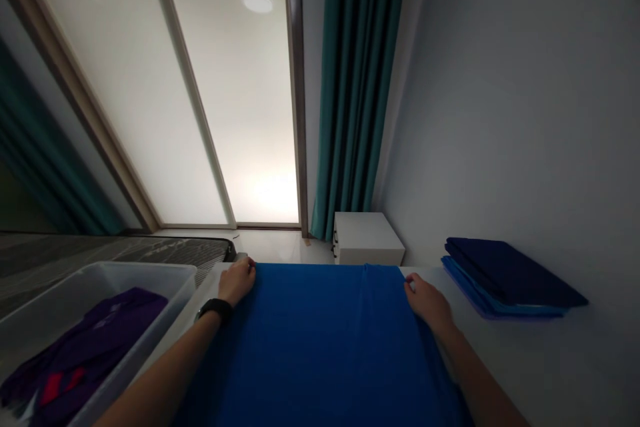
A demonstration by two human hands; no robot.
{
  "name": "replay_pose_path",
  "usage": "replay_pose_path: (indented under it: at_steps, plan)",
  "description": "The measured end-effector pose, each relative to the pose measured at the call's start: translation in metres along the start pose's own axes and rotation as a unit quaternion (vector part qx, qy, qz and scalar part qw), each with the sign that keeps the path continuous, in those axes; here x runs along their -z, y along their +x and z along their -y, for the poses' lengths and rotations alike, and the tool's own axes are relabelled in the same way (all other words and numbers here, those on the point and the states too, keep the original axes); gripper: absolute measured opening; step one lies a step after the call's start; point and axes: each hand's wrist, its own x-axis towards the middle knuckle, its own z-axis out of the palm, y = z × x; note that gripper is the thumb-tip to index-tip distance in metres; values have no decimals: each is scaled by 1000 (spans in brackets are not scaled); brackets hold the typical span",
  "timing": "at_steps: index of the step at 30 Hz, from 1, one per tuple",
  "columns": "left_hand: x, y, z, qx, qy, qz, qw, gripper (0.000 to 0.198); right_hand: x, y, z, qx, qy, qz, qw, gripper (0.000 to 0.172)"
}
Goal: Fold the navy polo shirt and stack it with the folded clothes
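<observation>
A bright blue cloth (pixel 320 340) lies spread flat on a white table (pixel 550 360) in front of me. My left hand (pixel 236 280) grips its far left corner, fingers curled over the edge, and a black watch sits on that wrist. My right hand (pixel 427 300) rests on the far right corner with fingers closed on the cloth's edge. Both arms reach forward along the cloth's two sides.
A stack of folded dark blue and lighter blue cloths (pixel 505 277) lies on the table at right. A white bin (pixel 95 320) at left holds purple and red fabric. Beyond the table stand a white cabinet (pixel 367 237), teal curtains (pixel 355 93) and a frosted sliding door.
</observation>
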Motion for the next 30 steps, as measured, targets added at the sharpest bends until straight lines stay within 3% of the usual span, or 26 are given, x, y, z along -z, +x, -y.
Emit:
replay_pose_path:
  at_steps: [5,8,13,19,30]
  plan:
    - [2,3,25,75,-17,28,997,28,-8,21,-3,-12,29,9,999,30]
    - [1,9,22,90,-30,37,995,33,-10,36,3,-23,30,8,999,33]
    - [-2,16,10,74,-44,38,996,29,-8,45,17,-29,22,-5,999,22]
    - [-1,17,17,118,-54,13,991,32,-6,42,9,-90,20,-37,995,34]
    - [0,19,19,85,-39,18,995,26,-10,51,17,-62,12,-6,998,31]
